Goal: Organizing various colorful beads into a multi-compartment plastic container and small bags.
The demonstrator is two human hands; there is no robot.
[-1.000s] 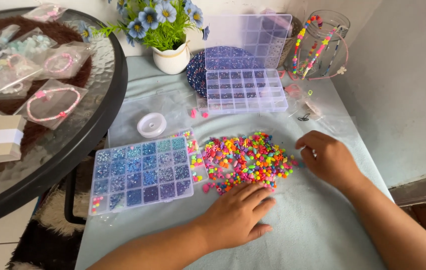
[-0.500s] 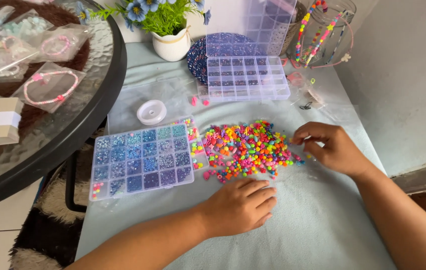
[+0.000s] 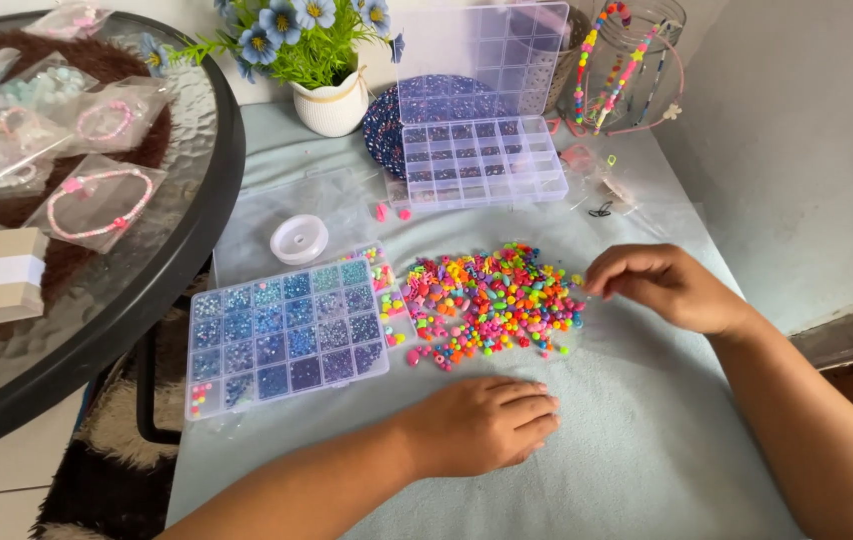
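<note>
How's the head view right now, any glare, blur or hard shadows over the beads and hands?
Head view: even daylight, soft shadows only under the left hand and right hand; the bead pile is sharp and unblurred; pale sheen on the round glass table and on the open clear organiser lid, washing out some detail; edges bend slightly from the wide lens.

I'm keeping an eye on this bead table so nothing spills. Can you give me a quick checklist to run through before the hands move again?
1. Bead pile stays on the cloth, away from the table edge: ok.
2. Right hand at the pile's right edge, fingertips pinched together; whether it holds a bead: cannot tell.
3. Left hand flat on the cloth just below the pile, holding nothing: ok.
4. Blue bead box lies flat beside the pile; lid open or shut: cannot tell.
5. Empty organizer open, lid propped up behind it: ok.
6. Cord spool within reach, left of the pile: ok.
</note>
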